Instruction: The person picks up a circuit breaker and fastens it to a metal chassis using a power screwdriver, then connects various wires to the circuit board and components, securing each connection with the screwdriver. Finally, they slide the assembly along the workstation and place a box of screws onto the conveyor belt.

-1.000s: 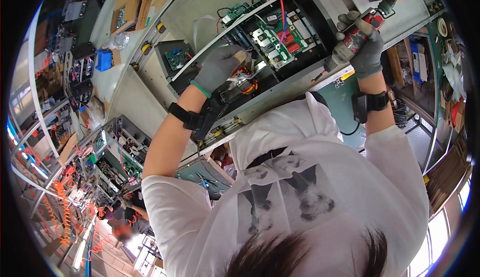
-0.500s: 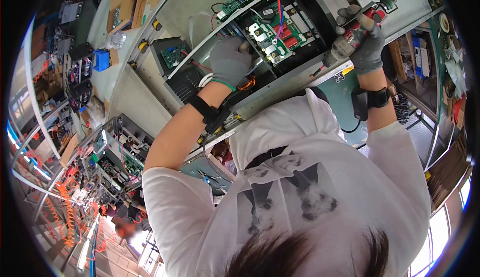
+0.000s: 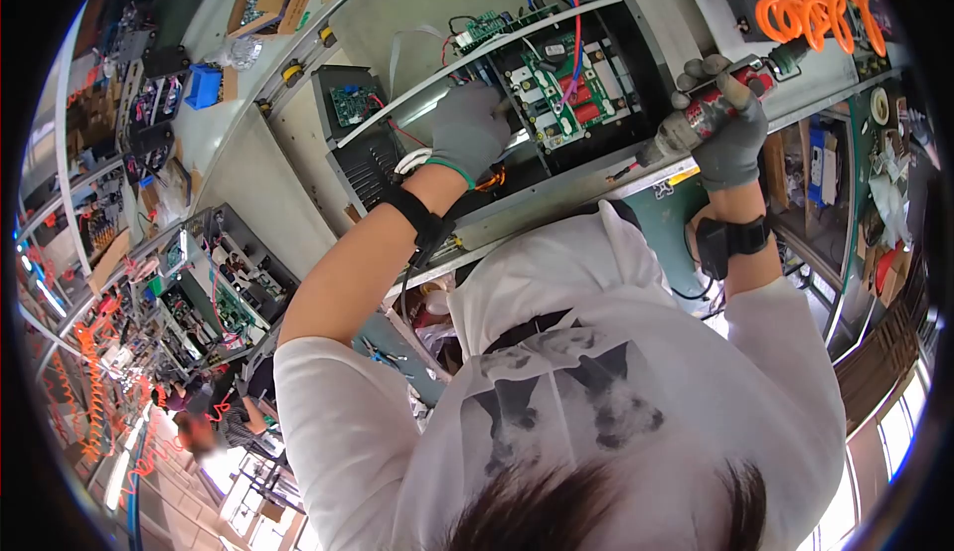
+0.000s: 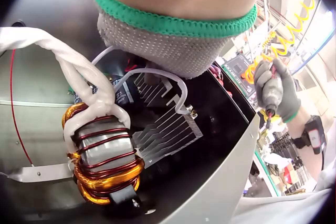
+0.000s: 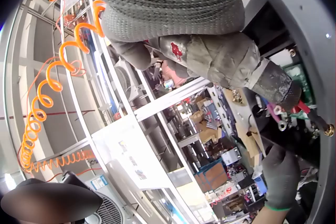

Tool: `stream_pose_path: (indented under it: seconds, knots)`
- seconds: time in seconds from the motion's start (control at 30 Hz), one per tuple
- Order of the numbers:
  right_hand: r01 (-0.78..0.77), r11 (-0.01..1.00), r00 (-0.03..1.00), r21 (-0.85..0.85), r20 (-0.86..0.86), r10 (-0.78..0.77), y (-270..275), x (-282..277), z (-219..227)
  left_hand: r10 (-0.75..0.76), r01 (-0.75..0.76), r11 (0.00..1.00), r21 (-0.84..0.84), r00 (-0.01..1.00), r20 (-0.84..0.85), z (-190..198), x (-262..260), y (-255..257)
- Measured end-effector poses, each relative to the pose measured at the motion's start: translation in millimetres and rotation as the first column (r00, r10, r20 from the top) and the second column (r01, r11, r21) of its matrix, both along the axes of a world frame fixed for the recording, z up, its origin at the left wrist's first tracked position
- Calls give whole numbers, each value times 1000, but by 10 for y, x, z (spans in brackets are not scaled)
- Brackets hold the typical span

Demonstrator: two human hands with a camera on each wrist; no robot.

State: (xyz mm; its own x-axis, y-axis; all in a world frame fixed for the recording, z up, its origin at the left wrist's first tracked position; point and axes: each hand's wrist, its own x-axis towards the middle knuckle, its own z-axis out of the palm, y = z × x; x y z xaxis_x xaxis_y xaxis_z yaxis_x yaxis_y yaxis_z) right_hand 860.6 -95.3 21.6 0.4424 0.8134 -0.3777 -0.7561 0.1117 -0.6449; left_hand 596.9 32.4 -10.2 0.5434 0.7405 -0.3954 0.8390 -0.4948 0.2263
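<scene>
Fingers of the gloved left hand (image 3: 467,134) now reach deep into the open black metal chassis (image 3: 596,144), past the copper-wound toroidal coil (image 4: 102,163) and grey finned heatsink (image 4: 168,134); a second ago that hand sat on the coil nearer the front edge. Whether they pinch anything I cannot tell, since the glove hides them. The right hand (image 3: 723,119) stays wrapped around the tape-bound pneumatic screwdriver (image 3: 708,106), its bit at the chassis's front rim beside the green circuit board (image 3: 556,79), apparently waiting while the left hand works inside on the desk (image 3: 298,144).
</scene>
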Motion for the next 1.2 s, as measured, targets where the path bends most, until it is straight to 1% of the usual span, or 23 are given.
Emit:
stream_pose_path:
  seconds: [0.07, 0.1, 0.17, 0.2, 0.23, 0.3, 0.37, 0.43, 0.53, 0.6, 0.77, 0.83, 0.87, 0.9, 0.97, 1.0, 1.13, 1.2]
  knots:
    - [-38, 995, 998, 96, 49, 34, 140, -65, 245, 6, -7, 1000, 23, 999, 49, -10, -27, -20]
    - [-50, 993, 997, 109, 58, 44, 271, -87, 352, -8, 5, 999, 35, 996, 86, -25, -37, -19]
    - [-117, 943, 993, 310, 44, 109, 491, -163, 531, -9, 3, 998, 59, 996, 91, -48, -65, -24]
    - [-133, 925, 984, 357, 155, 82, 619, -233, 589, -17, 8, 998, 69, 992, 124, -44, -72, -23]
    - [-205, 881, 962, 426, 253, 102, 750, -273, 558, -27, 15, 997, 79, 987, 158, -42, -70, -26]
    - [-267, 862, 940, 431, 315, 133, 1005, -394, 461, -20, 8, 997, 74, 984, 175, -24, -57, -16]
    - [-257, 910, 901, 327, 421, 103, 1129, -593, 430, -34, 27, 998, 58, 991, 126, 2, -43, -9]
    - [-269, 938, 874, 219, 465, 142, 1203, -690, 360, -28, 21, 999, 49, 990, 135, 9, -36, 0]
    - [-275, 932, 883, 234, 445, 149, 1272, -795, 226, -48, 41, 996, 77, 994, 94, -8, -48, -2]
    - [-243, 934, 895, 262, 431, 112, 1269, -835, 159, -52, 37, 995, 97, 987, 152, -37, -75, -7]
    - [-205, 949, 921, 239, 375, 105, 1269, -885, 110, -60, 46, 996, 73, 979, 196, -50, -85, 2]
    - [-206, 945, 925, 255, 365, 103, 1280, -907, 111, -62, 49, 996, 72, 977, 204, -42, -77, -5]
    - [-230, 943, 896, 239, 429, 110, 1287, -912, 145, -56, 42, 996, 73, 979, 197, -38, -73, -9]
    - [-224, 945, 898, 238, 427, 105, 1275, -915, 157, -48, 35, 997, 74, 981, 190, -40, -74, -10]
    - [-303, 934, 889, 188, 409, 206, 1247, -931, 171, -46, 32, 997, 75, 980, 191, -54, -80, -8]
    - [-304, 931, 881, 203, 432, 194, 1250, -952, 183, -38, 24, 997, 76, 980, 195, -55, -79, -12]
    - [-292, 939, 890, 180, 412, 197, 1240, -1003, 144, -27, 14, 997, 81, 987, 161, -64, -80, -21]
    - [-338, 907, 855, 250, 484, 186, 1255, -991, 116, -30, 15, 997, 79, 982, 189, -93, -90, -14]
